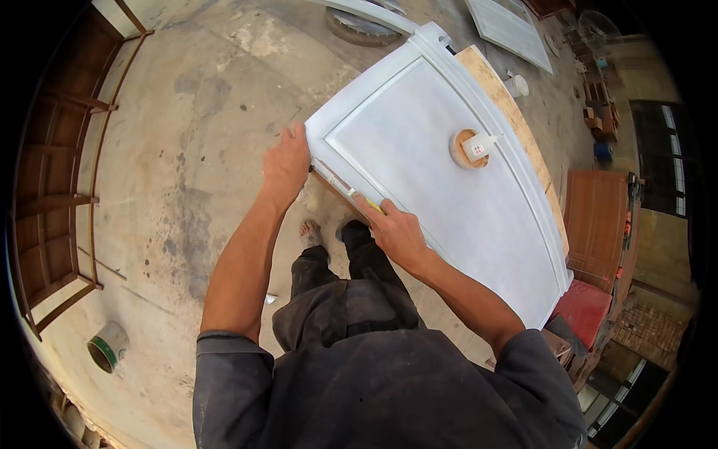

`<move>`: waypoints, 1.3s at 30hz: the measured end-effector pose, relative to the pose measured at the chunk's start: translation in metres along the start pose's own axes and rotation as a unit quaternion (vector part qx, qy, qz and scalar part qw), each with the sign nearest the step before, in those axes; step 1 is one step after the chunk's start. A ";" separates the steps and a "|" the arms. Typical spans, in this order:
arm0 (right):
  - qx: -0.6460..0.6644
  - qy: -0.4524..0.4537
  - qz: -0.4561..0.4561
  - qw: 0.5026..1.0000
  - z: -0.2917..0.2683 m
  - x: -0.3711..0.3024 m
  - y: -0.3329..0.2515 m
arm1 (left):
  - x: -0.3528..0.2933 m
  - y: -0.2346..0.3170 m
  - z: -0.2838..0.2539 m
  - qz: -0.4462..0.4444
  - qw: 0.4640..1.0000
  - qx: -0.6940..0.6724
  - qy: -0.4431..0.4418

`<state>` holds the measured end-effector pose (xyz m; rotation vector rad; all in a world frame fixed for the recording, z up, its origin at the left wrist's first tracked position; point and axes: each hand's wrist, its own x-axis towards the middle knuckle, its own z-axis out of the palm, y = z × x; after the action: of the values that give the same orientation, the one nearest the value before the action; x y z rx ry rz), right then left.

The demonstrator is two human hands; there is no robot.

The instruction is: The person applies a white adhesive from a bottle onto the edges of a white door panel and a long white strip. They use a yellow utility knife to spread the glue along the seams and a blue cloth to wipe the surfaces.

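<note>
A large white-painted panel with a raised moulding border lies in front of me. My left hand is closed around its near left corner, fingers over the edge. Along the near edge, my right hand grips a slim yellow-handled tool, whose pale tip points toward the left hand. The tip is close to a dark line in the panel's edge; whether it touches cannot be made out. On the panel's right half sits a round tan dish with a small white bottle lying across it.
A board shows under the panel's far right side. A white pot and another white panel are beyond. Brown wooden frames stand at the left, near a metal bucket. A red cloth lies at the right.
</note>
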<state>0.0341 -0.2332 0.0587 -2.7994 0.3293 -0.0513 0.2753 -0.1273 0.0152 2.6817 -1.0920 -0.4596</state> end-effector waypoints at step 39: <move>-0.005 0.018 0.004 1.000 -0.006 -0.039 0.006 | 0.006 -0.011 0.011 0.040 0.999 0.002 0.019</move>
<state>-0.0058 -0.2318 0.0624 -2.8094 0.3495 -0.0992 0.2822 -0.1242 0.0004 2.6268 -1.1864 -0.3902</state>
